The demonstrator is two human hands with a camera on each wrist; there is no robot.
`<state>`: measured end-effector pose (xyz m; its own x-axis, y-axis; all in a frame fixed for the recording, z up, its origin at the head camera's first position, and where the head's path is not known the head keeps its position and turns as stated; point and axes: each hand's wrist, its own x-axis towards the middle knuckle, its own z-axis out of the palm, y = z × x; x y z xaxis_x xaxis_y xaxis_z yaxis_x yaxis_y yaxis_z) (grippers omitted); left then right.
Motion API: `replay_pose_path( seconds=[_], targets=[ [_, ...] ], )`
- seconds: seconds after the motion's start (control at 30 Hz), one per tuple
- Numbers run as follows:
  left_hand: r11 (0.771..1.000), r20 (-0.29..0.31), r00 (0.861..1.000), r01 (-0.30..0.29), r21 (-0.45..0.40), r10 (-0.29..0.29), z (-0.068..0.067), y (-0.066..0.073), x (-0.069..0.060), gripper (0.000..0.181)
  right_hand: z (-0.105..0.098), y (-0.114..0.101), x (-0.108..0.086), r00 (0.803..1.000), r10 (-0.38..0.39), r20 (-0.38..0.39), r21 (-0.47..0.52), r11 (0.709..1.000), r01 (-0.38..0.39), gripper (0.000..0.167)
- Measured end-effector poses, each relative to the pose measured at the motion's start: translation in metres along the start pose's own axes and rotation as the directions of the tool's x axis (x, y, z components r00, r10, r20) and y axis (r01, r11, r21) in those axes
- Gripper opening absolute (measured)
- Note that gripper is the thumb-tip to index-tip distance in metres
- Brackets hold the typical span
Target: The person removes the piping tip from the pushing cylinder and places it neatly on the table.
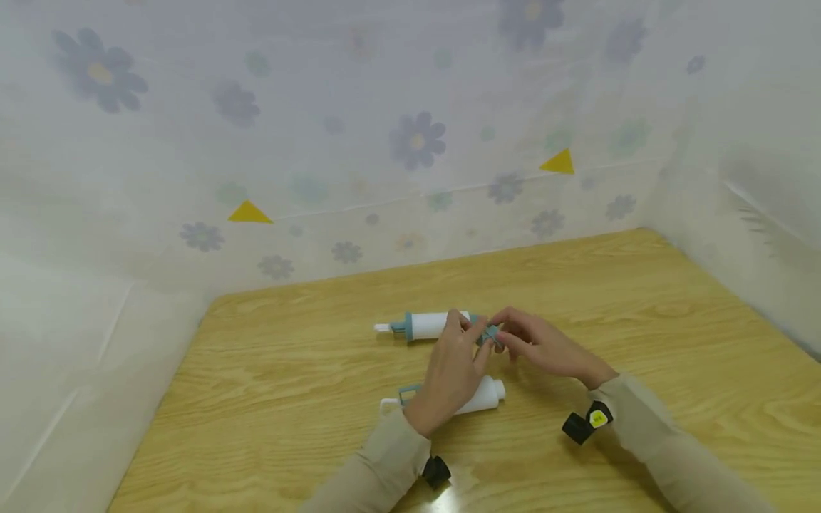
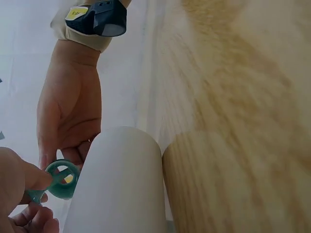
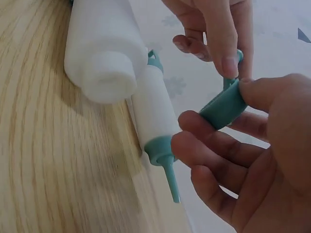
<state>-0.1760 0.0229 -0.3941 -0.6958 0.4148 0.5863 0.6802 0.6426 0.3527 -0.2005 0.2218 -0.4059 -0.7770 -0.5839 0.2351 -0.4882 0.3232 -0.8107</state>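
Both hands meet over the table at a small teal ring-shaped cap with spokes across it and a short stem. My left hand pinches its stem side between thumb and fingers, while my right hand grips the rim. Behind the hands lies a white tube with teal ends; its narrow teal nozzle shows in the right wrist view. Under my left hand, nearer the front, a second white tube lies on its side with a bare white neck. The left forearm and hand hide part of this tube.
The wood-grain table runs back to a flower-printed sheet with two yellow triangles. White sheeting also closes off both sides. A black wrist camera sits at the right cuff, another at the left.
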Motion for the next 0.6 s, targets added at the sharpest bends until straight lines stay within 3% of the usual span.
replay_pose_path(
  seconds=[0.23,0.47,0.6],
  targets=[
    [0.996,0.001,0.997,-0.082,-0.028,0.082,0.015,0.002,-0.003,0.016,-0.011,0.003,-0.014,0.997,-0.058,0.053,-0.157,0.985,0.065,0.025],
    [0.989,0.024,0.999,-0.029,0.146,0.026,0.021,0.009,-0.007,0.008,-0.023,0.006,-0.024,0.999,-0.029,0.035,-0.259,0.965,0.037,0.029],
    [0.982,0.071,0.997,-0.006,0.191,-0.007,0.025,0.017,-0.006,0.008,-0.032,0.005,-0.035,1.000,0.002,0.023,-0.315,0.949,0.005,0.031]
  ],
)
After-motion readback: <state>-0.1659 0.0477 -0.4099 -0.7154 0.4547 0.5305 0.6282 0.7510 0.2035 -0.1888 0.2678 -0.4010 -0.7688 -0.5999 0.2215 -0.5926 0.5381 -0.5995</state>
